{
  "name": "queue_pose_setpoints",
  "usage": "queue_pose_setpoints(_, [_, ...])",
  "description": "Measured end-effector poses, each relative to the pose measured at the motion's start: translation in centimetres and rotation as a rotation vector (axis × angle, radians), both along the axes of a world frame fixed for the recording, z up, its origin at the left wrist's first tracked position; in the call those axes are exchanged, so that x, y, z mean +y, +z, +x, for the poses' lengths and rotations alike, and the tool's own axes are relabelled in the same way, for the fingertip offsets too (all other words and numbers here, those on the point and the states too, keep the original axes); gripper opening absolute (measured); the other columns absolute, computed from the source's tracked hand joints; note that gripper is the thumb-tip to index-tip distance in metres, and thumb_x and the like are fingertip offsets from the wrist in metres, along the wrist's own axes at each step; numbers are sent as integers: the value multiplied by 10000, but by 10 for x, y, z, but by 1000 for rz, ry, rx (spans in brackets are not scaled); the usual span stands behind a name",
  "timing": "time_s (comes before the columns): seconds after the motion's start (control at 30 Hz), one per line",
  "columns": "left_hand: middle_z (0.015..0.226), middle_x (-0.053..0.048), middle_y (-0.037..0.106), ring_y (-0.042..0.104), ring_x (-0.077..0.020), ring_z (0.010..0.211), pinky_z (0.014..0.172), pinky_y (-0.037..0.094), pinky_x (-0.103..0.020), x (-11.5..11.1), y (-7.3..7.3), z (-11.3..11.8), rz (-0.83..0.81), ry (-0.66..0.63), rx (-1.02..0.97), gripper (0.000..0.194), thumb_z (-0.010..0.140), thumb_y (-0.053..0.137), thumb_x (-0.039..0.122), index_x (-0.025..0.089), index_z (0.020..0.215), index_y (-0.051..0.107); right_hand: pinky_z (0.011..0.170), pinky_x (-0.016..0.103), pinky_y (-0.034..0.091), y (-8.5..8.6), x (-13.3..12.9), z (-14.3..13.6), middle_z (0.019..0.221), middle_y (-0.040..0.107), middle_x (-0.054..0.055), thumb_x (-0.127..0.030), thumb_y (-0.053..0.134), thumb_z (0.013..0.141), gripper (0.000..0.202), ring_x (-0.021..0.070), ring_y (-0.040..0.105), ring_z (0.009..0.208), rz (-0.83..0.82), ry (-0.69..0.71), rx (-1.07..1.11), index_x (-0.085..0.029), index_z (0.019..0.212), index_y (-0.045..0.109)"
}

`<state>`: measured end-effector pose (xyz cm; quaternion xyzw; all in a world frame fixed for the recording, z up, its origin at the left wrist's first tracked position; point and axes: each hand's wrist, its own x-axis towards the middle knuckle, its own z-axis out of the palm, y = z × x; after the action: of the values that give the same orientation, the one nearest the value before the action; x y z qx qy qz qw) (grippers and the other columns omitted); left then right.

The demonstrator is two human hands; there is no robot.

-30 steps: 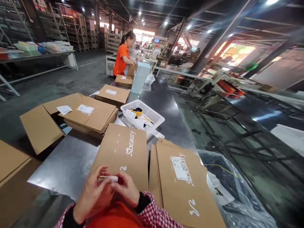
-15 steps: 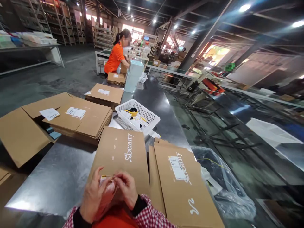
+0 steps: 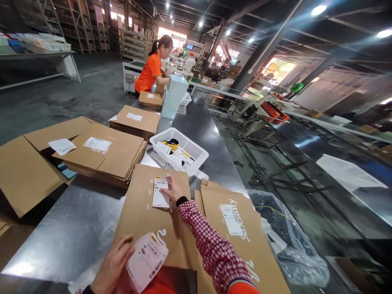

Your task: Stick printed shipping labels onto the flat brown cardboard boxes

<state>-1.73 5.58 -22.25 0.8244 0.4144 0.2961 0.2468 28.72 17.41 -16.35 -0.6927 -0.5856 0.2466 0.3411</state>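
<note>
A white shipping label lies on the flat brown carton in front of me. My right hand is on the label's right side, thumb across its face and fingers apart, seemingly pressing it down. Low in the view, my left hand has its fingers curled at the edge of a printed label sheet, which tilts over the carton's near end. The hidden side of that grip does not show. White lettering on the carton is partly covered by the label and my right arm.
To the right lies another flat carton with a label. A white basket of small items stands beyond. Folded cartons are stacked at the left, near an open box. A co-worker in orange stands farther back.
My hands were together over a label near my body. Now my right hand has reached forward, and a label lies under it on the carton. My left hand keeps the label sheet low.
</note>
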Motion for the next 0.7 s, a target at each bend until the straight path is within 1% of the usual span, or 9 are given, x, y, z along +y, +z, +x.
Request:
queue_pose_setpoints(0.13, [1183, -43, 674, 612, -212, 1129, 963, 527, -400, -2, -15, 7, -87, 36, -54, 329, 917, 422, 418, 259, 988, 701, 894, 410, 434, 1, 3, -5, 1202, 560, 173, -266, 681, 692, 686, 285, 553, 1075, -130, 87, -301, -120, 1299, 398])
queue_pose_setpoints(0.27, [1188, -54, 671, 600, -231, 1146, 984, 508, -431, -1, -23, 5, -116, 28, -53, 312, 906, 445, 400, 252, 961, 714, 959, 515, 360, 2, -7, -16, 1462, 281, 265, -459, 638, 755, 864, 397, 429, 1233, -162, -66, -538, -119, 1444, 243])
queue_pose_setpoints(0.33, [1203, -54, 661, 593, -229, 1154, 993, 500, -430, -1, -24, 3, -129, 27, -40, 304, 907, 448, 391, 253, 982, 708, 1059, 542, 225, -5, -12, -32, 1506, 235, 217, -492, 567, 808, 785, 384, 301, 1334, -82, -22, -605, -142, 1446, 271])
queue_pose_setpoints(0.4, [1213, -51, 654, 587, -226, 1162, 999, 492, -435, 0, -24, 3, -129, 20, -25, 300, 908, 447, 388, 257, 995, 702, 1118, 519, 95, -14, -12, -44, 1506, 293, 135, -496, 467, 871, 651, 317, 225, 1386, 4, 140, -612, -199, 1431, 320])
queue_pose_setpoints(0.47, [1188, -50, 666, 600, -226, 1141, 983, 503, -441, 1, -26, 1, -112, 8, -18, 311, 906, 439, 405, 259, 985, 703, 1128, 515, 53, -19, -10, -41, 1511, 302, 89, -497, 395, 905, 587, 286, 191, 1403, -2, 172, -585, -233, 1426, 332])
queue_pose_setpoints(0.5, [1189, -52, 664, 604, -226, 1135, 979, 505, -442, 2, -27, 0, -99, 10, -18, 318, 906, 433, 409, 258, 977, 704, 1124, 526, 53, -20, -9, -31, 1519, 283, 95, -491, 377, 913, 584, 292, 177, 1407, -46, 95, -567, -219, 1427, 330])
queue_pose_setpoints(0.6, [1330, -70, 561, 534, -252, 1220, 1013, 467, -462, 4, -38, -7, -35, 71, -14, 320, 897, 437, 395, 240, 944, 712, 1108, 553, 97, -20, -24, 15, 1512, 244, 193, -441, 382, 909, 620, 342, 171, 1402, -187, -330, -449, -89, 1417, 330])
queue_pose_setpoints(0.67, [1421, -60, 463, 459, -286, 1287, 1030, 439, -489, 4, -48, -13, 12, 136, -7, 304, 878, 459, 386, 236, 907, 722, 1082, 543, 196, -26, -49, 40, 1421, 365, 256, -396, 406, 891, 592, 367, 292, 1349, -201, -524, -335, -31, 1358, 401])
queue_pose_setpoints(0.7, [1432, -59, 445, 443, -305, 1296, 1021, 441, -506, 4, -54, -16, 31, 154, -5, 303, 868, 469, 393, 234, 892, 726, 1052, 529, 263, -32, -64, 46, 1336, 453, 271, -375, 424, 876, 554, 371, 382, 1290, -182, -555, -290, -25, 1304, 464])
